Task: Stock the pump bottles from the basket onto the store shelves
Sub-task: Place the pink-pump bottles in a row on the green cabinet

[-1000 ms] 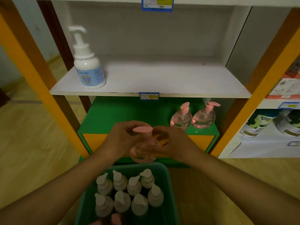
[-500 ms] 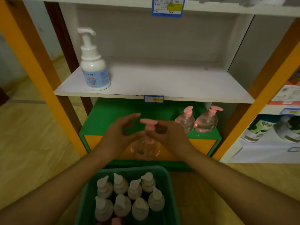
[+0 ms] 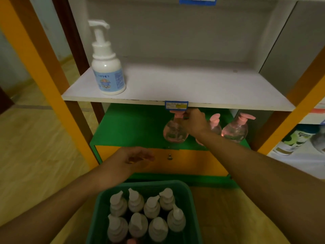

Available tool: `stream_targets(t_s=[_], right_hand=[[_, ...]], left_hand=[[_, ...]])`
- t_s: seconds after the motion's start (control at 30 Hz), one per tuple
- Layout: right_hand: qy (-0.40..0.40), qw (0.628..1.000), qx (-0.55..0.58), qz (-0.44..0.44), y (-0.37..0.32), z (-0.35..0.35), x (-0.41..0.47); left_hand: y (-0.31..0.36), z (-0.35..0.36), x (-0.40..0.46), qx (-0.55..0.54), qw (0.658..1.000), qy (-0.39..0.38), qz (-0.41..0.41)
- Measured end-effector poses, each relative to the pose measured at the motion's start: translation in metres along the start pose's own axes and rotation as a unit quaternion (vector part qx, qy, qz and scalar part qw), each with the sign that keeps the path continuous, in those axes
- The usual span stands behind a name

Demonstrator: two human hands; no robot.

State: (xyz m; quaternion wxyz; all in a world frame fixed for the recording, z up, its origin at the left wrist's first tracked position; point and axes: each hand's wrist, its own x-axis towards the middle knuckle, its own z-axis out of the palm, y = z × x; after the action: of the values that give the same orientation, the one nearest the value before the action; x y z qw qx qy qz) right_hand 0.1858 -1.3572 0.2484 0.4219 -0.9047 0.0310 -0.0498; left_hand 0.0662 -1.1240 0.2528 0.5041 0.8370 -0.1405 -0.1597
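Note:
My right hand (image 3: 194, 123) grips a clear pump bottle with a pink head (image 3: 174, 132) by its neck, on or just over the green lower shelf (image 3: 130, 127). To its right stand two more pink-headed bottles, one (image 3: 215, 125) partly behind my wrist and one (image 3: 236, 128) in full view. My left hand (image 3: 135, 158) hovers lower, in front of the orange drawer, fingers loosely curled and holding nothing. The green basket (image 3: 191, 205) at the bottom holds several bottles with pale pump heads (image 3: 151, 206). A white pump bottle with a blue label (image 3: 107, 71) stands at the left of the white shelf (image 3: 193, 87).
Orange uprights frame the unit, left (image 3: 35, 60) and right (image 3: 302, 103). A blue price tag (image 3: 176, 105) hangs on the white shelf's front edge just above my right hand. The orange drawer (image 3: 190, 163) has a small knob. More bottles (image 3: 295, 140) lie in the neighbouring unit at right.
Both hands held the pink-headed bottle over the basket. Now my right hand alone has carried it up and forward to the green shelf, and my left hand has let go and dropped back.

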Motion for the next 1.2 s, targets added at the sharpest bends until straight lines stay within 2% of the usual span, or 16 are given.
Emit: stream_targets(t_s=[0.37, 0.67, 0.83, 1.03, 1.2], right_hand=[[0.014, 1.000, -0.012, 0.014, 0.012, 0.006, 0.007], [-0.013, 0.999, 0.032, -0.009, 0.014, -0.003, -0.017], [0.035, 0.996, 0.074, -0.023, 0.015, -0.014, -0.060], [-0.141, 0.988, 0.056, -0.037, 0.017, 0.014, -0.120], [-0.225, 0.971, 0.077, -0.022, 0.030, 0.065, -0.163]], left_hand=[[-0.017, -0.008, -0.010, 0.052, 0.998, -0.042, -0.008], [-0.014, 0.001, -0.012, 0.043, 0.999, -0.013, 0.007], [-0.011, 0.003, -0.025, 0.017, 1.000, 0.025, 0.002], [-0.041, 0.025, -0.053, 0.018, 0.999, 0.008, -0.041], [-0.084, 0.051, -0.080, 0.054, 0.995, -0.001, -0.084]])
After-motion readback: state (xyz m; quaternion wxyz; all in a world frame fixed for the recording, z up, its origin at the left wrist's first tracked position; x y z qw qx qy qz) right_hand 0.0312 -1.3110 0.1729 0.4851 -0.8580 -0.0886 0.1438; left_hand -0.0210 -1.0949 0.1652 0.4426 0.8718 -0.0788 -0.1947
